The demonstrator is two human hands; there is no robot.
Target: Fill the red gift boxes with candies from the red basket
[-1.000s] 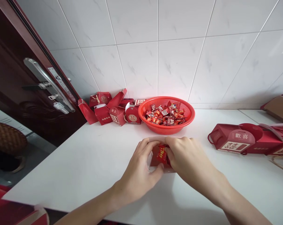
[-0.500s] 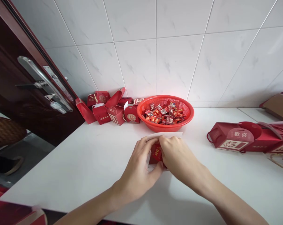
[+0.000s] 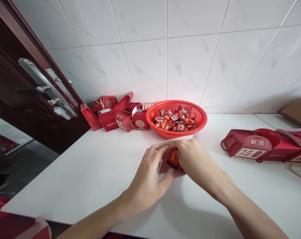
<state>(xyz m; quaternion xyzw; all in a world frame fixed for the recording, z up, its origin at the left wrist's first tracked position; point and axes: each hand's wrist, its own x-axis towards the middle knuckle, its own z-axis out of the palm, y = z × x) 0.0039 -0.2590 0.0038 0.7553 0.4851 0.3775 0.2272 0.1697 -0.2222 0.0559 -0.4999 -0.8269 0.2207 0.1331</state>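
Note:
My left hand grips the left side of a small open box, whose pale inside faces up. Over the box's right part, my right hand has its fingers bent down inside the opening, closed on a red wrapped candy. Just behind both hands stands a red plastic basket holding many wrapped candies. The box's outer walls are mostly hidden by my hands.
Red gift boxes stand against the tiled wall left of the basket. More red boxes line the right side of the white table. A cardboard box is at far right, a dark door at left.
My right hand has shifted slightly right and up, and the red candy has moved with it. More of the box's inside shows. My left hand keeps its grip.

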